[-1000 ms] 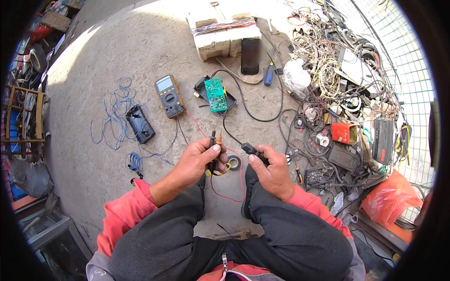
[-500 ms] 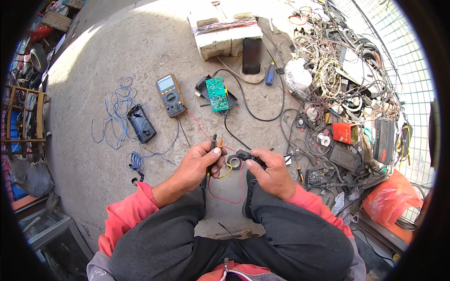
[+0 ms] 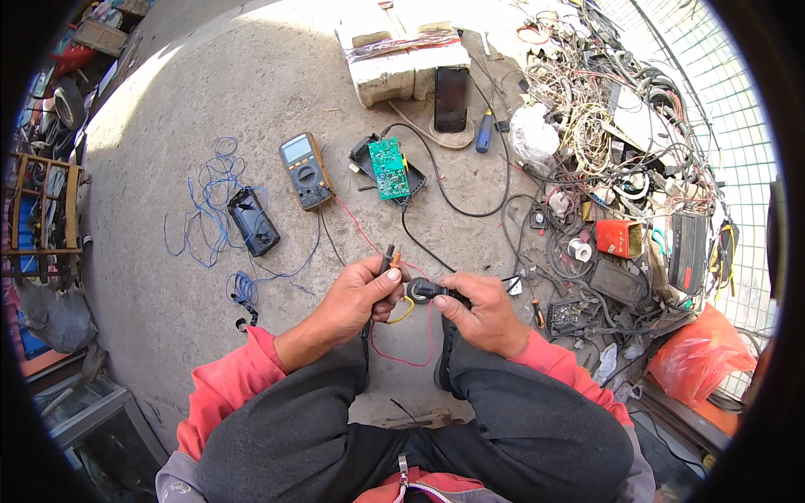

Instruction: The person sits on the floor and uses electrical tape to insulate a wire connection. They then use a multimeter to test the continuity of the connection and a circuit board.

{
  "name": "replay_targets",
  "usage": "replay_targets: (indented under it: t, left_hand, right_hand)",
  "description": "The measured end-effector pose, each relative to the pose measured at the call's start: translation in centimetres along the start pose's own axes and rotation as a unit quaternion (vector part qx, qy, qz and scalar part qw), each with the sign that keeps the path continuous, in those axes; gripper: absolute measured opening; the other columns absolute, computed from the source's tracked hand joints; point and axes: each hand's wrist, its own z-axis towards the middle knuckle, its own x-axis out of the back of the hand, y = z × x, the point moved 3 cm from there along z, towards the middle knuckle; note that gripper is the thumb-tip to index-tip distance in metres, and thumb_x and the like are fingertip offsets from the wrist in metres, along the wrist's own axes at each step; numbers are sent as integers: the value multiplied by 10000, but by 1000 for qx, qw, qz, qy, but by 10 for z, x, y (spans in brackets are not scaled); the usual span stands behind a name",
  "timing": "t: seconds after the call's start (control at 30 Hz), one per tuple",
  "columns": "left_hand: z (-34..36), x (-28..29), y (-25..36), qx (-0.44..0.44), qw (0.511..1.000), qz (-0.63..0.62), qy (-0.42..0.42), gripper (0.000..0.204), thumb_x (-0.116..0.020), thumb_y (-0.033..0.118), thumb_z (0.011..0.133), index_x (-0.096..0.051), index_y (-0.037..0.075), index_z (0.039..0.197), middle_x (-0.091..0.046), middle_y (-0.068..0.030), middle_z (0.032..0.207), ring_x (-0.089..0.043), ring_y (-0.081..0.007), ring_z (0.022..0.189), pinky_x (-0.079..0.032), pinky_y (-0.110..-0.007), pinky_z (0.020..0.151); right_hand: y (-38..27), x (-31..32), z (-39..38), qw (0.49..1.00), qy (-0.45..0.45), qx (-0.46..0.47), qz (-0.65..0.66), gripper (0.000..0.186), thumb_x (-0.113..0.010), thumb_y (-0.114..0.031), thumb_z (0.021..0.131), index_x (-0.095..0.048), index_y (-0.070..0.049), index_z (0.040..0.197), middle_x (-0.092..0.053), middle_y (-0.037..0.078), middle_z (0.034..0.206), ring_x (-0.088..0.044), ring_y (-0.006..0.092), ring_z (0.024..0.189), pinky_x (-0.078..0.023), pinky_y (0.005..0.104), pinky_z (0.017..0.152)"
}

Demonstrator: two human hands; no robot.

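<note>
Connector [image 3: 426, 288] in my right hand [image 3: 484, 313] looks light, stiff, best held mid-body; my left hand [image 3: 356, 295] clasps two probes [image 3: 396, 261].

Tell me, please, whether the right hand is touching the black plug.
Touching: the head view shows the right hand gripping the black plug between thumb and forefinger.

"Can we read the flat black phone [image 3: 449, 102]?"
"No, its screen [image 3: 454, 90] is blurred to us, and the bare left hand [image 3: 357, 293] hides the lower parts of the slim black and orange probes [image 3: 387, 253]."
</note>
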Motion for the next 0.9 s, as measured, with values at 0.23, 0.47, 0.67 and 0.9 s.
replay_targets:
  t: [0.23, 0.47, 0.67, 0.9]
  left_hand:
    - [0, 0, 0, 13, 1000, -2, -6, 191, -540, 241, 1014, -562, 59, 1067, -464, 22, 718, -348, -52, 574, -304, -214, 504]
    - [-2, -5, 4, 25, 1000, 1, -3, 173, -589, 215, 990, -559, 70, 1079, -440, 46, 703, -334, -38, 564, -282, -203, 494]
    - [-3, -5, 5, 25, 1000, 16, 5, 191, -614, 217, 976, -556, 68, 1081, -430, 54, 694, -332, -34, 560, -269, -203, 490]
    - [-3, -7, 6, 27, 999, 31, 5, 211, -632, 222, 967, -557, 64, 1085, -423, 57, 684, -333, -32, 558, -265, -204, 490]
  right_hand:
    - [1, -3, 0, 1000, 8, 5, 18, 208, -691, -133, 878, -652, 32, 1000, -646, 150, 791, -639, 273, 659, -483, 342, 588]
    - [2, -2, 0, 1000, 4, 6, 19, 207, -690, -134, 880, -653, 31, 999, -642, 149, 781, -632, 274, 649, -477, 345, 580]
    - [0, -2, 0, 1000, 3, 4, 17, 212, -697, -140, 873, -656, 29, 994, -640, 154, 782, -627, 284, 648, -474, 349, 580]
    - [0, -2, 0, 1000, -6, -1, 22, 207, -703, -139, 863, -658, 20, 988, -638, 154, 785, -615, 290, 639, -466, 353, 572]
